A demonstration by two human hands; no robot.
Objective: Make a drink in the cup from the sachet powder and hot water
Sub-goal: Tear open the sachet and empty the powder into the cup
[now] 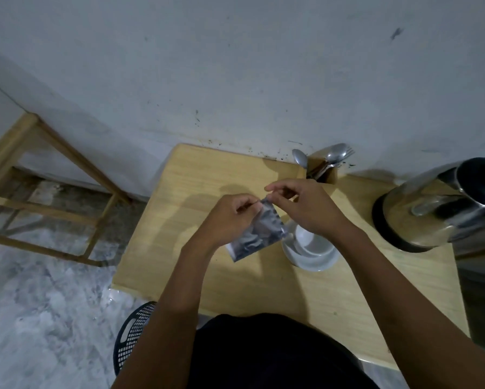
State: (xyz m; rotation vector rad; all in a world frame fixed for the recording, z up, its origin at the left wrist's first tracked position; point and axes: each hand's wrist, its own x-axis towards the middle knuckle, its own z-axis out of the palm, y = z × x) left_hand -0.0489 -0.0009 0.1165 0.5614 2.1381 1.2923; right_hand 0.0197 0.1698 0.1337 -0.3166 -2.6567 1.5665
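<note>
A silver foil sachet (256,234) hangs above the wooden table (196,265), pinched at its top edge by both hands. My left hand (230,216) grips the top left corner. My right hand (305,206) pinches the top right corner with thumb and forefinger. Just right of the sachet, a white cup (312,242) stands on a white saucer (311,261), partly hidden under my right wrist. The cup's inside looks white; I cannot tell whether anything is in it.
A steel kettle (443,203) on a black base stands at the table's right edge. A wooden holder (324,171) with spoons and a fork sits by the wall. A wooden frame (53,197) is on the floor at left, and a black perforated basket (132,335) is below the table.
</note>
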